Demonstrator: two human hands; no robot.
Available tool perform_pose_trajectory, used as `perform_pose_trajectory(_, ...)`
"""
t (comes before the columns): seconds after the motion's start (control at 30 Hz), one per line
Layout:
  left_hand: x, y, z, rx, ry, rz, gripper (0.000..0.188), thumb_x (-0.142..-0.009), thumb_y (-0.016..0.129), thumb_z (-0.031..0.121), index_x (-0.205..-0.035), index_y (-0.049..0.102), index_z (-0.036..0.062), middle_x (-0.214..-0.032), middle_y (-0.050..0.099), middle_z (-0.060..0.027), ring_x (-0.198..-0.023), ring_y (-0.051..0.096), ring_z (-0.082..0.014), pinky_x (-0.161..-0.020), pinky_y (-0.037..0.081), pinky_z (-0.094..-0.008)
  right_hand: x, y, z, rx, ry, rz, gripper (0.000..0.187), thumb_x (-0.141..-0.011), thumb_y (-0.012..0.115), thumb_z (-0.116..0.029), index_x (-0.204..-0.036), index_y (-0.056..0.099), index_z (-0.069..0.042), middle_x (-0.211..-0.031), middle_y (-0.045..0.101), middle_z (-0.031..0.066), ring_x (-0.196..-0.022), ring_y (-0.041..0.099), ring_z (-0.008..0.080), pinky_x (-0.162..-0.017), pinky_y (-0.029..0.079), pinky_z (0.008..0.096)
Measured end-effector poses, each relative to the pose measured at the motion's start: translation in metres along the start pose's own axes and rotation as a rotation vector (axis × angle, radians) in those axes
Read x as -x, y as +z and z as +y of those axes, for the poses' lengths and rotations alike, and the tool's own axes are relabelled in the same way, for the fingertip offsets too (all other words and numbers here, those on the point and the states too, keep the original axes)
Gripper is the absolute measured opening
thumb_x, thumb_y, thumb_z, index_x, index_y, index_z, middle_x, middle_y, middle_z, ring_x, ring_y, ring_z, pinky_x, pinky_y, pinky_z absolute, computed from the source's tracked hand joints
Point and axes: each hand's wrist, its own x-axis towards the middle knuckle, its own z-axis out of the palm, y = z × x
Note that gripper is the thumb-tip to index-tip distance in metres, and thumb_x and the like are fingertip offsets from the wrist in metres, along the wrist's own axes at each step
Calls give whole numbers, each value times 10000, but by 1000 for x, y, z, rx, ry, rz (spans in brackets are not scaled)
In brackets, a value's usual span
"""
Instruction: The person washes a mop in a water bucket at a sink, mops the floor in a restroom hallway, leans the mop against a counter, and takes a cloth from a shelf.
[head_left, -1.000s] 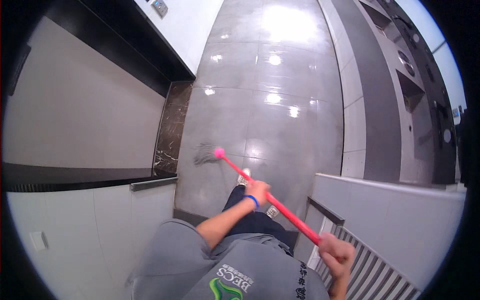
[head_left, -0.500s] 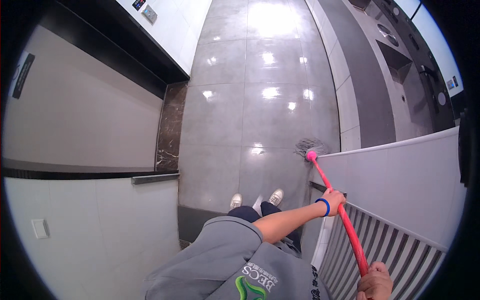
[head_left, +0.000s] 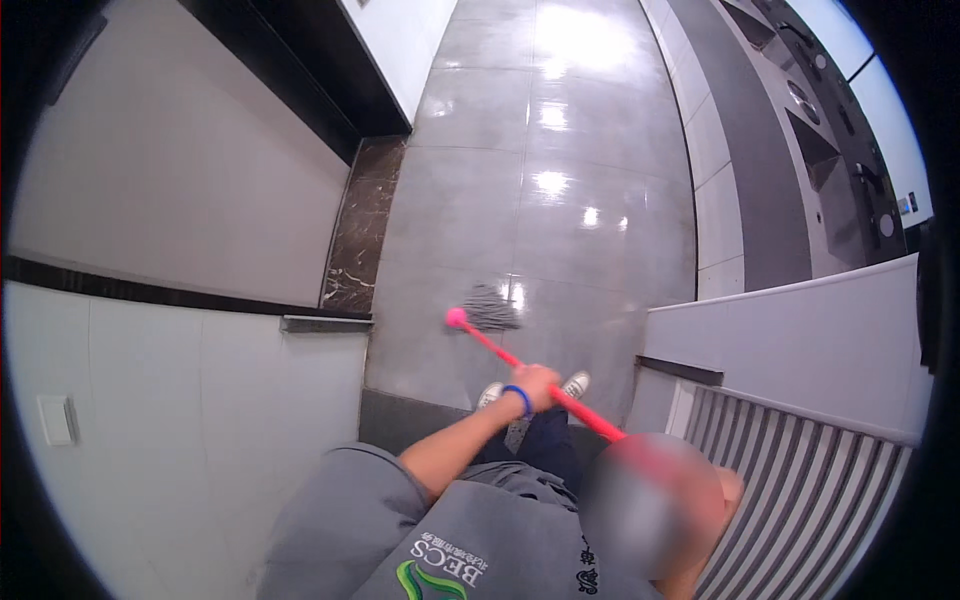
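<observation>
A string mop with a pink-red handle (head_left: 590, 416) slants across the view, its pink joint at the far left end. Its grey strands (head_left: 490, 308) are spread on the tiled floor in front of my feet. My left hand (head_left: 538, 386), with a blue band at the wrist, is closed around the lower part of the handle. Further up the handle, at the lower right, is my right hand (head_left: 728, 490). A blurred patch covers part of it and the handle's upper end, but the hand is closed at the handle.
Shiny grey tiles (head_left: 450, 210) run ahead between a dark marble sill (head_left: 362, 220) at the left and a sink counter (head_left: 750, 150) at the right. A pale partition (head_left: 800, 340) and a slatted grey panel (head_left: 800, 480) stand close on my right. A white wall (head_left: 200, 420) is at my left.
The mop head has swept left across the floor, from beside the right partition to in front of my feet. My left hand has moved left with the handle, which now slants much more.
</observation>
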Motion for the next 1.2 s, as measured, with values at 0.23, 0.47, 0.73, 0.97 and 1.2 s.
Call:
perform_pose_trajectory(0.23,117,25,-149,-51,-306,31,193,-699,673,301,-717,652,110,-834,653,-138,-886,612,-350,-746,472,-492,22,104,83,-111,119,-258,287,-743,619,-43,-541,415,-27,-588,512,79,-596,525,215,-732,405,397)
perform_pose_trajectory(0.47,92,64,-49,-92,-190,71,220,-715,641,354,-717,672,137,-843,656,-112,-904,608,-324,-777,455,-483,91,34,45,-80,100,-26,271,-733,615,-28,-535,431,-35,-577,517,66,-589,545,219,-774,412,423)
perform_pose_trajectory(0.73,52,182,186,60,92,91,145,-689,685,272,-779,681,159,-885,653,-79,-936,595,-288,-810,433,-467,228,-57,-73,304,69,148,334,-737,618,-124,-501,382,-102,-477,459,-2,-433,478,150,-657,364,369)
perform_pose_trajectory(0.97,29,289,336,333,482,103,90,-649,660,170,-649,585,120,-783,616,-75,-871,590,-298,-760,421,-442,297,-93,-118,536,-198,-1,288,-687,610,35,-543,377,-56,-520,441,112,-478,459,263,-614,378,424)
perform_pose_trajectory(1.2,73,289,321,142,377,-2,114,-699,687,238,-734,633,144,-819,624,-71,-915,586,-277,-833,399,-437,342,-132,-112,326,-221,13,330,-763,635,-37,-572,367,-61,-515,382,70,-481,384,222,-645,362,429)
